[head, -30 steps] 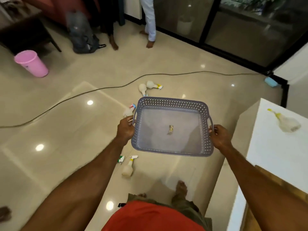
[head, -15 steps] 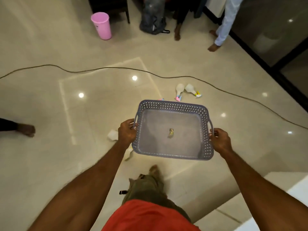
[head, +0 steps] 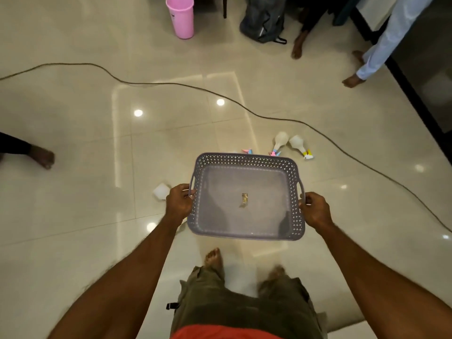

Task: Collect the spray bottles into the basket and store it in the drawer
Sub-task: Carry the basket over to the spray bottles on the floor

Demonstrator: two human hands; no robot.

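While the left hand [head: 179, 201] and right hand [head: 315, 209] each grip a handle, the grey basket [head: 247, 165] hangs above glossy cream floor tiles [head: 73, 216]. Beyond the basket lie two spray bottles [head: 280, 140], a cable [head: 171, 83], a pink bucket [head: 181, 16].

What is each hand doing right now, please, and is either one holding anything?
Left hand: closed, gripping the left handle of the basket.
Right hand: closed, gripping the basket's right handle.

Glossy tiled floor [head: 73, 241] carries spray bottles [head: 280, 141], cable [head: 171, 84], pink bucket [head: 180, 17].
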